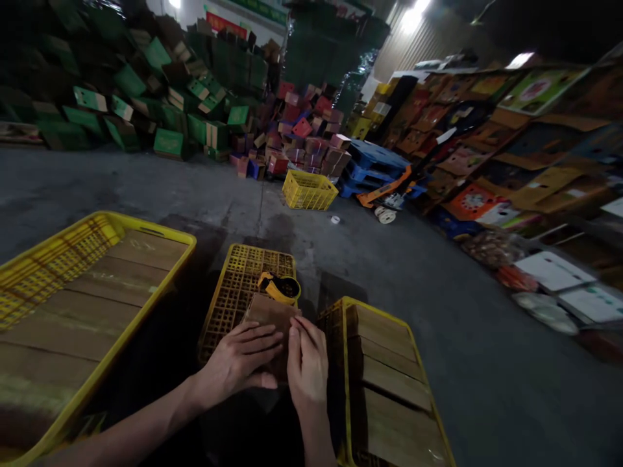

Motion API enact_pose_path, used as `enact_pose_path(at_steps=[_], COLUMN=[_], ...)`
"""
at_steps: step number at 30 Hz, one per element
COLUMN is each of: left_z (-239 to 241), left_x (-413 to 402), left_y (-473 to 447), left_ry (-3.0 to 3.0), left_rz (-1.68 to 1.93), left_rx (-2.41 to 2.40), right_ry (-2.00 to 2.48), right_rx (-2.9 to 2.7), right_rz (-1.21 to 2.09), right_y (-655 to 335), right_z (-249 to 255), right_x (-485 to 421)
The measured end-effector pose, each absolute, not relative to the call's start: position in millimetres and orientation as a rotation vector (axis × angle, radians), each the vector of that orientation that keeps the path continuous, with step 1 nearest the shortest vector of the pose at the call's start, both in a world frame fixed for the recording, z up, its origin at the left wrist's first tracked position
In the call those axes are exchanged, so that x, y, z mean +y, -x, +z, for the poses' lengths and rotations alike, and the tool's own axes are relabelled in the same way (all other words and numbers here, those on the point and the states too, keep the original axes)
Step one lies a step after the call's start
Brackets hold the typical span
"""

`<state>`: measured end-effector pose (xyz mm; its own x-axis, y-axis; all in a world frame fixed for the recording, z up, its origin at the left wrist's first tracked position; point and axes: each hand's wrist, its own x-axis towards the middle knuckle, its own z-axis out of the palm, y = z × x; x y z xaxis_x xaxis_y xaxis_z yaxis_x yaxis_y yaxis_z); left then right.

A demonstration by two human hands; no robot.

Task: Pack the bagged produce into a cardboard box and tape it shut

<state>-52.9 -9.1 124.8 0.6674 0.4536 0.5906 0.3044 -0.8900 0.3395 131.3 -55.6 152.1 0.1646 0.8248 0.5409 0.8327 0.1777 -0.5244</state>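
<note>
A brown cardboard box lies on an upturned yellow crate in front of me. My left hand rests on its top with the fingers stretched out and the thumb apart. At the box's right edge my right hand is closed, thumb and fingers pinching near the corner. What the pinch holds, if anything, is too small to make out. A yellow and black tape dispenser lies on the crate just beyond the box.
To the left, a large yellow crate holds several cardboard boxes; another yellow crate with boxes stands right. Ahead are a yellow basket, blue pallets and an orange pallet jack. Heaped cartons line the back.
</note>
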Motion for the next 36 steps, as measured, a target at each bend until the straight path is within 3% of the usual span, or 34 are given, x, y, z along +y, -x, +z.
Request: enact_pose_path(at_steps=[9,22,27,31,36], left_z=[120.3,112.9,58.2,-5.6,-39.3], left_x=[-2.0,-7.8,-7.2,-8.0,-8.5], left_y=[65.2,81.5,82.2,69.5,46.6], left_ry=[-2.478,-2.271,-1.616,-1.261,-1.033], left_rz=[1.048,1.03,0.974,0.67,0.74], left_rx=[0.527,0.904,0.946,1.118,1.209], right_ry=[1.605,1.59,1.644,1.732,1.803], right_rx=[-1.724,-1.643,-1.541,-1.406,-1.174], right_rz=[-0.039,0.029,0.056,0.144,0.374], right_y=[-129.0,-138.1,-155.3,-171.7,-193.7], right_z=[143.3,134.5,133.8,132.6,122.3], right_x=[-57.3,-60.2,-75.3,-88.2,-98.0])
